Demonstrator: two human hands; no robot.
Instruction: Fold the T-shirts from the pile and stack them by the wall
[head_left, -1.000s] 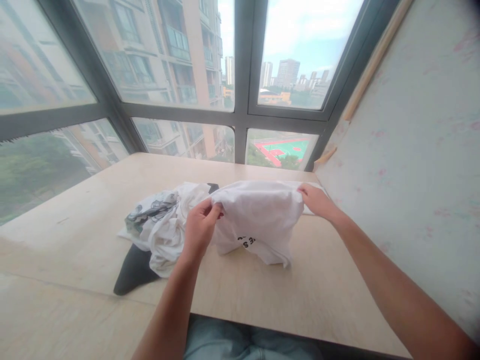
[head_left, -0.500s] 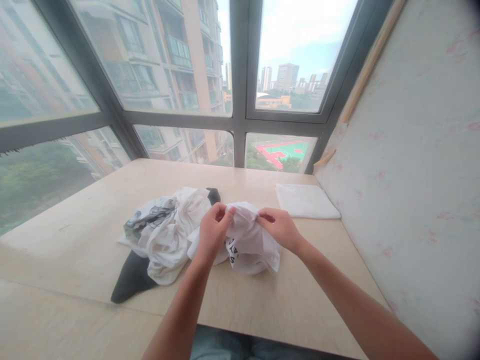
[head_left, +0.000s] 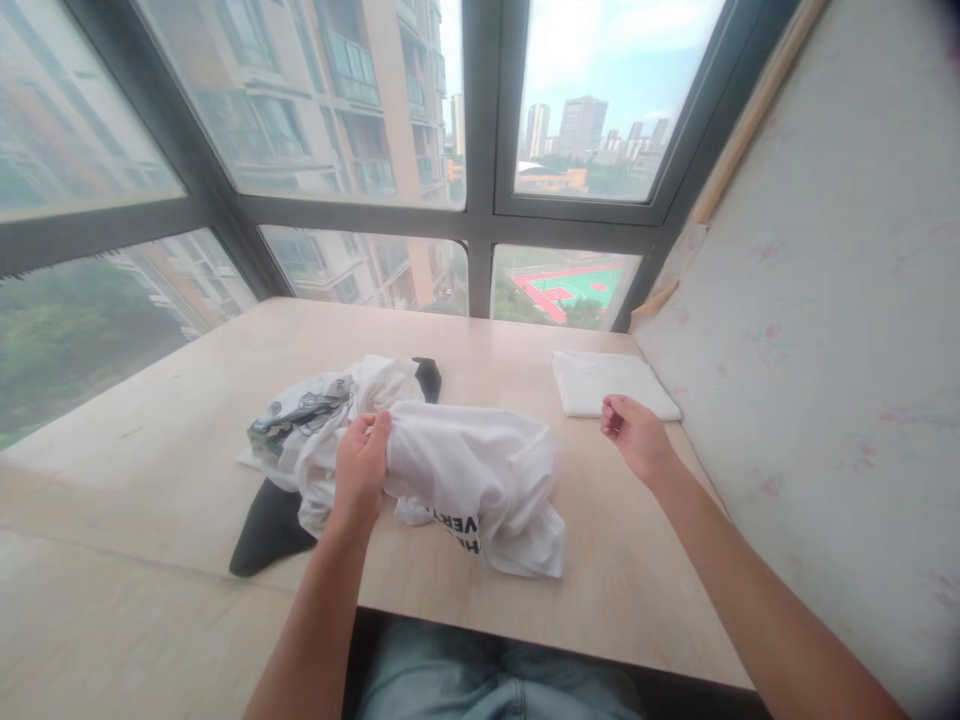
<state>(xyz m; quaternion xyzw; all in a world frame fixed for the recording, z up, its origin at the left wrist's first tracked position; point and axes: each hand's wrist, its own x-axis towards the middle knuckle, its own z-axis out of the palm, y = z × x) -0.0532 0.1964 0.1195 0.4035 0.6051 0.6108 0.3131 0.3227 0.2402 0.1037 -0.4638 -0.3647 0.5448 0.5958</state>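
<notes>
My left hand [head_left: 361,468] pinches the upper left edge of a white T-shirt [head_left: 480,455] with black printed letters. The shirt spreads to the right of that hand, partly bunched, its lower part lying on the wooden surface. My right hand [head_left: 636,438] is apart from the shirt, held in the air to its right with fingers curled together and nothing visible in them. Behind and left of my left hand lies a heap of clothes: a white garment with a grey print [head_left: 304,410] and a black piece of cloth [head_left: 270,530] poking out below.
A folded white cloth [head_left: 592,385] lies at the back right, near the papered wall [head_left: 840,330]. Grey window frames [head_left: 480,220] rise behind the pale wooden surface [head_left: 180,480]. My legs [head_left: 495,675] are at its front edge.
My right hand has let go of the white T-shirt and moved right. My left hand has moved left with its edge, so the shirt lies more spread out and shows more lettering.
</notes>
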